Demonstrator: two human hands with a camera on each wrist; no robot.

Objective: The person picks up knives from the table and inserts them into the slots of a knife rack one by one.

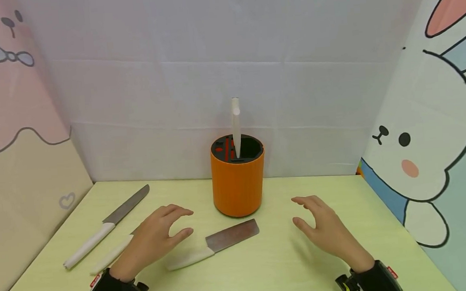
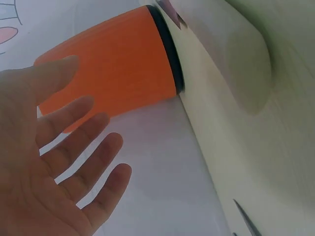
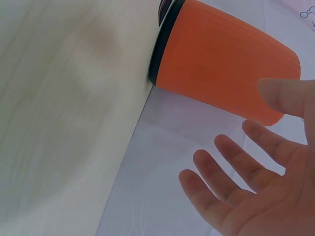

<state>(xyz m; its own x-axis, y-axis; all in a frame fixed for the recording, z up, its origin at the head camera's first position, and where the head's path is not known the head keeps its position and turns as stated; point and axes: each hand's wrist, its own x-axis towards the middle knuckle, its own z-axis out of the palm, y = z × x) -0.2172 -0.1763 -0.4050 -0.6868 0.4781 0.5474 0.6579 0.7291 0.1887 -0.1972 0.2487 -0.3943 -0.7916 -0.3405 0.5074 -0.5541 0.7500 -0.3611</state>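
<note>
An orange cylindrical knife holder (image 1: pixel 238 188) with a black slotted top stands upright near the back of the table. A white handle (image 1: pixel 236 122) sticks up out of it. In front lies a cleaver (image 1: pixel 233 235), its blade pointing right. My left hand (image 1: pixel 155 234) hovers beside the cleaver's white handle (image 2: pixel 246 64), fingers relaxed, holding nothing. It partly covers a smaller white-handled knife (image 1: pixel 112 255), whose blade is mostly hidden. Farther left lies a long knife (image 1: pixel 127 205). My right hand (image 1: pixel 325 227) is raised right of the cleaver, fingers spread in the right wrist view, holding nothing.
The pale yellow table (image 1: pixel 301 277) meets a white sheet (image 1: pixel 139 98) behind the holder. Cartoon-printed panels (image 1: pixel 458 182) rise along both sides of the table. Black straps with small cameras (image 1: pixel 375 280) sit on both wrists.
</note>
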